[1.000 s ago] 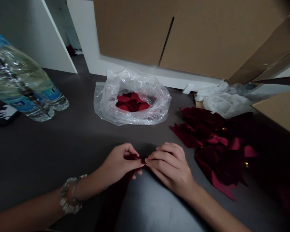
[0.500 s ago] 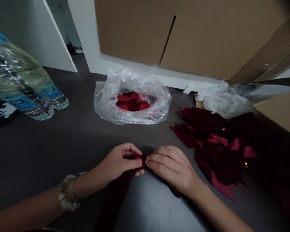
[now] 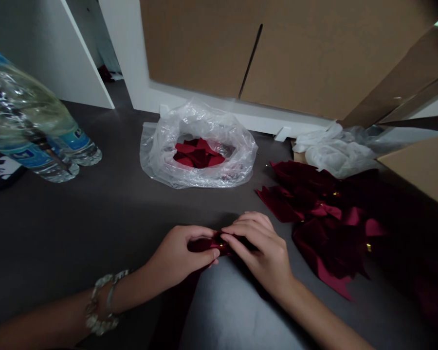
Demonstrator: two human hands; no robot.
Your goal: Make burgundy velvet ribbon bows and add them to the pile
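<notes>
Between my two hands is a dark red velvet ribbon bow [image 3: 224,249], with a small gold-coloured bit showing at its middle. My left hand [image 3: 184,253], with bracelets at the wrist, pinches the bow from the left, thumb in front. From the right, my right hand [image 3: 261,248] closes thumb and fingertips on the bow's centre and right part. Dark red ribbon hangs below the left hand. Much of the bow is hidden by the fingers. Several finished-looking red bows [image 3: 324,228] lie piled to the right, some with gold ties.
A clear plastic bag [image 3: 153,160] holding red fabric pieces [image 3: 197,153] stands ahead on the dark tabletop [image 3: 124,214]. Water bottles [image 3: 40,126] are at the left beside a black item [image 3: 0,175]. White crumpled plastic [image 3: 339,150] and cardboard [image 3: 423,165] are at the right.
My right hand's fingers have shifted and lifted over the bow's middle, where a gold-coloured bit now shows. My left thumb has moved slightly down and right.
</notes>
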